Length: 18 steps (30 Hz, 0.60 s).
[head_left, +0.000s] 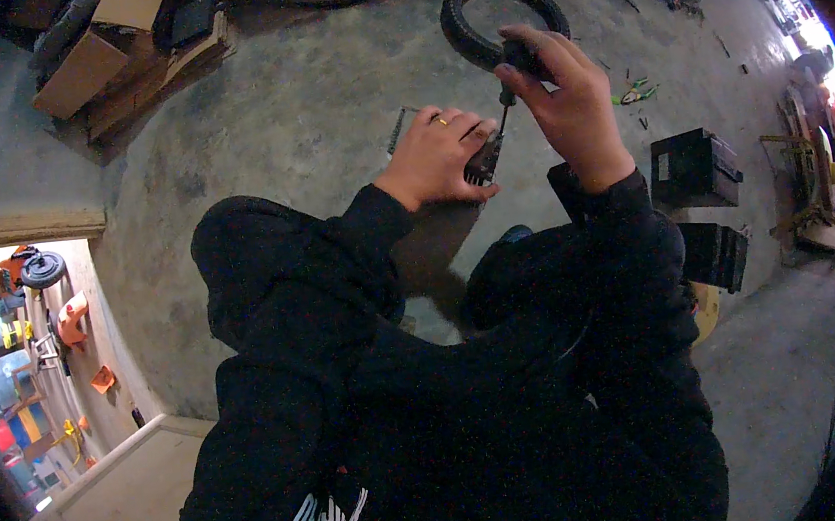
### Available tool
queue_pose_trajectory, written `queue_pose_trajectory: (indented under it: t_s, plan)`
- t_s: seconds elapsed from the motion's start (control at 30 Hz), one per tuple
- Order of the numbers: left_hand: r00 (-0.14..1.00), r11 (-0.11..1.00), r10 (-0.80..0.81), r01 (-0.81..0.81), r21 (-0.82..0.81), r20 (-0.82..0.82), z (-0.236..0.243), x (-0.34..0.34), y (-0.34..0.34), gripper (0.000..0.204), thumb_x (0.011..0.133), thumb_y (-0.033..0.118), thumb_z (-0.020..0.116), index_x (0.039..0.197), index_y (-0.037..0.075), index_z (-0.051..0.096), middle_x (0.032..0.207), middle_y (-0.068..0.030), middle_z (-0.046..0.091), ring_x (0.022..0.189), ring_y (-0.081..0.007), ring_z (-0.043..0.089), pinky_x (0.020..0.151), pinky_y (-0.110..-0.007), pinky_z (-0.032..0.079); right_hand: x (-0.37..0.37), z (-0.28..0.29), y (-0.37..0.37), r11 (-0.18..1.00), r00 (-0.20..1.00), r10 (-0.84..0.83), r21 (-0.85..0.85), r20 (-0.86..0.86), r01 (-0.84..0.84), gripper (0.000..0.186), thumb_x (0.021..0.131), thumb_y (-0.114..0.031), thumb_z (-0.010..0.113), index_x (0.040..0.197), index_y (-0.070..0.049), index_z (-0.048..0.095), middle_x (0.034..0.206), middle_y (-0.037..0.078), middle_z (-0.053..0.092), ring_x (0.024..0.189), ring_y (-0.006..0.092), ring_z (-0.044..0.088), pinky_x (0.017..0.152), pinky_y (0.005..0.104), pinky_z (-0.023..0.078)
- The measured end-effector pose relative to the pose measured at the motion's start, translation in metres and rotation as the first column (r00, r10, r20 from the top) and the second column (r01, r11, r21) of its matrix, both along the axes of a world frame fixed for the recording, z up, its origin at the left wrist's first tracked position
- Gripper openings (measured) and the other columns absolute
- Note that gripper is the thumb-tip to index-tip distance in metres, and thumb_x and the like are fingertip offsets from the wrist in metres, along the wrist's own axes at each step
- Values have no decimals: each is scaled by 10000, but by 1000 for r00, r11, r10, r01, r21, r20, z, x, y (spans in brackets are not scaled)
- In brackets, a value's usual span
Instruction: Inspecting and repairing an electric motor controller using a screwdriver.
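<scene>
My left hand [428,159] is closed around a dark block [485,160] with a ridged, finned edge, holding it above the concrete floor between my knees. Most of the block is hidden under the fingers, so its kind does not show. In my right hand [573,100] is a screwdriver [507,97] with a dark handle, pinched between thumb and fingers. Its thin shaft slants down to the block, and the tip appears to meet the block's upper face. Just beyond the right hand lies a black tyre [459,33].
Green-handled pliers [636,94] and small loose pieces lie right of my right hand. Two black boxes [695,169] stand near my right knee. Cardboard boxes [83,77] are at the far left. An opening at the left shows a cluttered space with a small wheel [42,268].
</scene>
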State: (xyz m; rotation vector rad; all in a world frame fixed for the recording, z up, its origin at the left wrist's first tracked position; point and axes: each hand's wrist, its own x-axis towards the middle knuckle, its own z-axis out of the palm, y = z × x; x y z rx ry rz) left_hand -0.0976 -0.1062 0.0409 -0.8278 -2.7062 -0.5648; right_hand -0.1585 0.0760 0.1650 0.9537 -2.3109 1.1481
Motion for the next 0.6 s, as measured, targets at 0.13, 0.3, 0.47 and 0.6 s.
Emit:
queue_pose_trajectory:
  t_s: [0.13,0.3,0.47,0.6]
  plan:
    - [1000,1000,-7,7,-2,4,0,1,-1,925,663,667,778,1388,129,575,1316,-104,589,1262,-319,549,1097,-494,378,2,2,-4,992,989,126,-4,73,-126,363,895,-81,732,1250,-74,657,1120,169,705,1003,370,694,839,398,557]
    - [999,1000,-10,9,-16,-31,2,2,0,888,682,667,758,1362,119,600,1303,-98,601,1259,-296,550,1098,-485,370,-2,0,2,989,975,146,-14,169,-146,358,920,-60,700,1274,-68,643,1156,193,699,1034,374,695,878,401,552]
    - [998,1000,6,-6,0,-60,0,1,-1,861,703,683,740,1337,114,614,1279,-93,618,1244,-282,561,1089,-477,376,-6,-5,10,993,962,105,-80,251,-87,402,959,-42,647,1352,-41,562,1185,210,679,1070,358,691,911,394,540]
    - [1000,1000,14,-14,2,-8,-4,-2,-3,918,668,638,779,1396,123,564,1316,-102,596,1256,-313,551,1105,-490,370,-1,-19,2,991,972,118,-82,203,-104,387,1000,-57,598,1376,-25,512,1190,184,644,1080,333,686,916,376,535]
